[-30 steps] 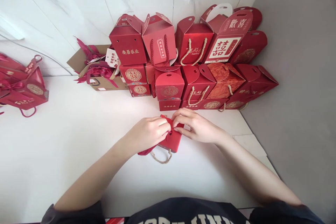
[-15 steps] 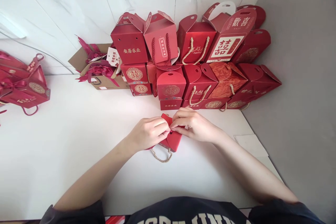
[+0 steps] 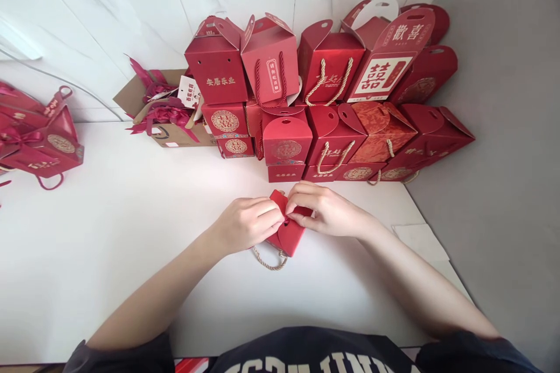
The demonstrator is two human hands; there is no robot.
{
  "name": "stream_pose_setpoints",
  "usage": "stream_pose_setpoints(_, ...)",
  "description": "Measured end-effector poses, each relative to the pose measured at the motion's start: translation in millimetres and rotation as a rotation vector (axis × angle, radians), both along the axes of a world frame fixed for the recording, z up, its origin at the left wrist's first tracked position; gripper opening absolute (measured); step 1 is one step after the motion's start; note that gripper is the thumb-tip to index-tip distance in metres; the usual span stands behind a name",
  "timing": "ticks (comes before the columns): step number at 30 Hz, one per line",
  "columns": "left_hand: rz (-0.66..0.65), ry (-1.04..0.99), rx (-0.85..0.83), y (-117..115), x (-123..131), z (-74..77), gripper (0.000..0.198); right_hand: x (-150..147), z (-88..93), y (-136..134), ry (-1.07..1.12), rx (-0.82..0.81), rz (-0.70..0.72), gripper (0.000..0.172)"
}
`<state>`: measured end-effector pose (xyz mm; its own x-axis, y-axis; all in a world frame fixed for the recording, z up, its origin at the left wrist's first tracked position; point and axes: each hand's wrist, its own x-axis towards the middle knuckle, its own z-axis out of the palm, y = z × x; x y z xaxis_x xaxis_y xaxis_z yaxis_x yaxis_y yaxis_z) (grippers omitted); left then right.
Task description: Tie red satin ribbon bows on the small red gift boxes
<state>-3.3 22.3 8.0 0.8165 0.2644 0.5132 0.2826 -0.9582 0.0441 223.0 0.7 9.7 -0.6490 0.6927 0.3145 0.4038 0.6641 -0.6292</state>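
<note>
A small red gift box point(image 3: 289, 234) with a tan rope handle point(image 3: 268, 258) rests on the white table point(image 3: 109, 233) in front of me. My left hand point(image 3: 247, 223) is closed on the box's left top flap. My right hand point(image 3: 321, 208) pinches the right flap, so both sets of fingertips meet at the top middle of the box. Most of the box's top is hidden under my fingers.
Several finished red gift boxes point(image 3: 324, 105) are stacked in two layers against the marble wall. A cardboard carton point(image 3: 168, 128) holding magenta ribbons and tags sits to their left. More red boxes point(image 3: 39, 140) lie at the far left. A paper sheet point(image 3: 422, 239) lies near the table's right edge.
My hands stayed on the box's top flaps, pressing them closer together; the box tilted slightly. The view shifted up a little.
</note>
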Motion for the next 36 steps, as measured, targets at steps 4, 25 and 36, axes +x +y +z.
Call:
stream_pose_setpoints(4, -0.039, 0.040, 0.010, -0.7, -0.6, 3.4, 0.017, 1.0, 2.7, 1.5, -0.016, -0.056, 0.037, 0.007)
stream_pose_setpoints(25, 0.139, 0.077, -0.172, -7.3, 4.1, 9.2, 0.013, 2.2, 8.1, 1.1, -0.156, 0.085, -0.012, 0.009)
stream_pose_setpoints(36, 0.200, -0.013, -0.154, -9.7, 9.3, 4.6, 0.011, -1.4, 0.6, 3.5, -0.087, 0.044, 0.021, 0.008)
